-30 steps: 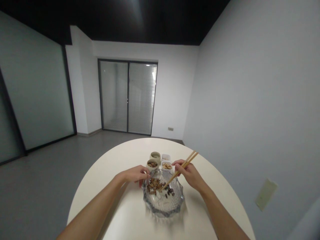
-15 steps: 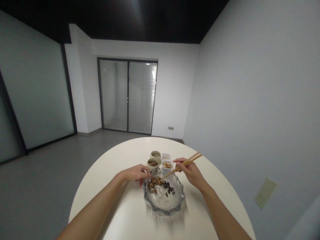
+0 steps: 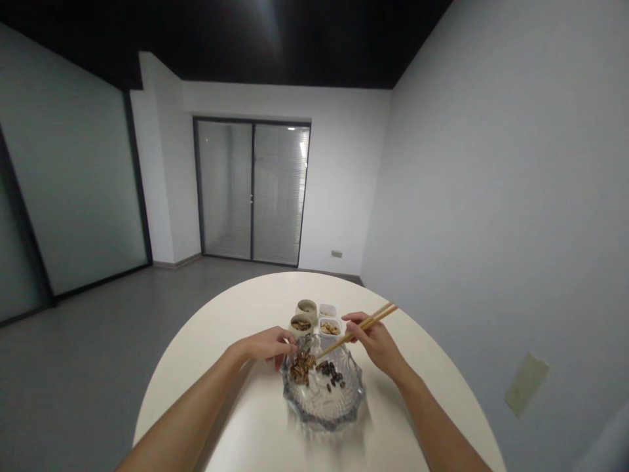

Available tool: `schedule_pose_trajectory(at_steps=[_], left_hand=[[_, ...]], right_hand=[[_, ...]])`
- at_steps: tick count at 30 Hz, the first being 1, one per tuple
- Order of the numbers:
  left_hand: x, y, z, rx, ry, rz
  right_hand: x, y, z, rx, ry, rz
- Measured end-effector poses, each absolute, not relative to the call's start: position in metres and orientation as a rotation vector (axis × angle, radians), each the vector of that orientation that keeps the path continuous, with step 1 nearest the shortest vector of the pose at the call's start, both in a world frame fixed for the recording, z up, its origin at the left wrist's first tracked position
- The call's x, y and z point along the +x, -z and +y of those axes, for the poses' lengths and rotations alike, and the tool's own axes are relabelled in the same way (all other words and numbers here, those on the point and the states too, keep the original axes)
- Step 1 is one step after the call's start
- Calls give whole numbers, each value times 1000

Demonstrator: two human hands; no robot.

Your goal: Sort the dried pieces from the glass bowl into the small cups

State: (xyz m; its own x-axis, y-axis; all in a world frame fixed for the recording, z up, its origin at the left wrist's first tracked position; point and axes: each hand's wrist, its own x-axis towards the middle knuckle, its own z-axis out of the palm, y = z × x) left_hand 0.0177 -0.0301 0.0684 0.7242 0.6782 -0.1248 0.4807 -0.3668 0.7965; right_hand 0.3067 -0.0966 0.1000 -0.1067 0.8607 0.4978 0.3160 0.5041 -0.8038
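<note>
A scalloped clear glass bowl [image 3: 324, 406] sits in front of me. Inside it lie brown elongated pieces [image 3: 302, 367] on the left and dark, bean-like pieces [image 3: 333, 373] on the right. My left hand [image 3: 270, 345] grips the bowl's left rim, with the thumb over the edge and the other fingers partly hidden behind it. In my right hand [image 3: 371, 337] is a pair of wooden chopsticks [image 3: 344, 339], held closed around them. Their tips reach into the bowl, by the right edge of the brown pieces; whether they pinch one I cannot tell.
Just behind the bowl stand two greenish cups [image 3: 301, 333], the nearer holding brown pieces. Beside them are two small white containers [image 3: 330, 320], the nearer with pale tan pieces. All rest on a round white table [image 3: 236, 406]; a wall [image 3: 491, 229] rises at the right.
The chopstick tips have shifted slightly left and down in the bowl. The brown pieces now lie closer together at the left. My left hand stays at the rim.
</note>
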Motion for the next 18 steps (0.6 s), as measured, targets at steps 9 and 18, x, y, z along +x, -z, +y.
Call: schedule_pose_trajectory(at_steps=[9,18], left_hand=[[17,-64,-27,2029,-295,865],[19,-64,-27,2030,-305,889]], right_hand=[[307,-95,-95,-1056,-661,-1703],[306,-95,-95,-1063,-653,-1708]])
